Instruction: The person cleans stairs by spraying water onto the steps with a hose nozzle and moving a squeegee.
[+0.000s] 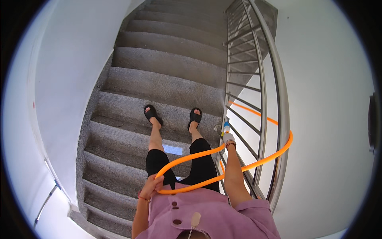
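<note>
My left hand [152,186] is closed around the bend of an orange hose [191,156] in front of my waist. At the railing, my right hand [229,139], in a white glove, grips a spray nozzle [226,127] with a blue tip. A faint mist leaves the tip and points up the picture, along the foot of the balusters. From the nozzle the hose loops back to my left hand. It then crosses under my right forearm and hangs over the metal handrail [279,80]. The fingers of the gloved hand are partly hidden.
I stand on grey stone stairs [167,80] in black sandals [153,115]. Stainless steel bars [244,86] run along the right side, with a white wall [322,89] beyond. Another white wall [74,59] borders the steps on the left.
</note>
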